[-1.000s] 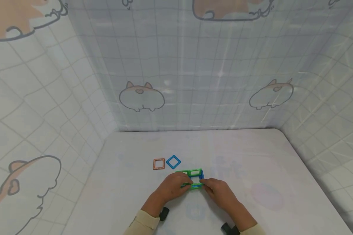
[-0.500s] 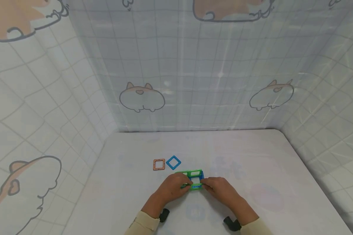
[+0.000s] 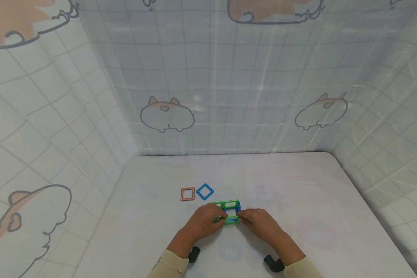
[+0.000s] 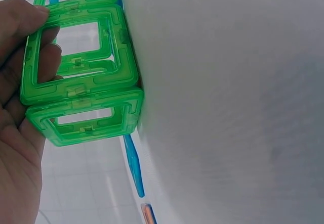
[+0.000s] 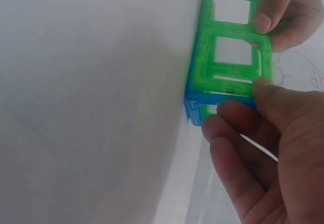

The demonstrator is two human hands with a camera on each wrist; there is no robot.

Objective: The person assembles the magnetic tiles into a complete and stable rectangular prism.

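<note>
Square see-through magnetic tiles, green with some blue, stand joined as a two-section open box on the white table. My left hand grips the left section. In the left wrist view its thumb lies on a green tile, with fingers behind the frame. At the right end my right hand pinches the top corner, its thumb on the green front and its fingers by the blue end tile. In the head view the hands partly cover the box.
Beyond the box, toward the back left, lie an orange square tile and a blue square tile turned like a diamond. Sheets with a grid and dog drawings hang at the back and both sides.
My right hand has shifted slightly at the right end, its wrist swinging a little outward and up during the first half second. The left hand and the box look unmoved.
</note>
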